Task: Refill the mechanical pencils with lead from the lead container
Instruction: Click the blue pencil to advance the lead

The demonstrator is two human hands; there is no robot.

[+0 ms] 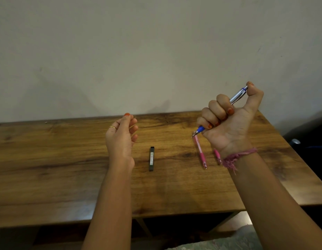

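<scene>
My right hand (230, 121) is raised above the table and grips a blue and silver mechanical pencil (238, 96) in a fist, thumb on its top end, tip pointing down-left. Two pink mechanical pencils lie on the wooden table (66, 168): one pink pencil (200, 152) fully visible, the second pink pencil (217, 156) partly hidden behind my right wrist. The dark, slim lead container (151, 158) lies flat between my hands. My left hand (122, 134) hovers left of the container with fingers loosely curled and holds nothing I can see.
A plain wall stands right behind the table's far edge. The table's right edge drops off near dark objects (308, 141) at the far right. The near table edge runs across the bottom, above my lap.
</scene>
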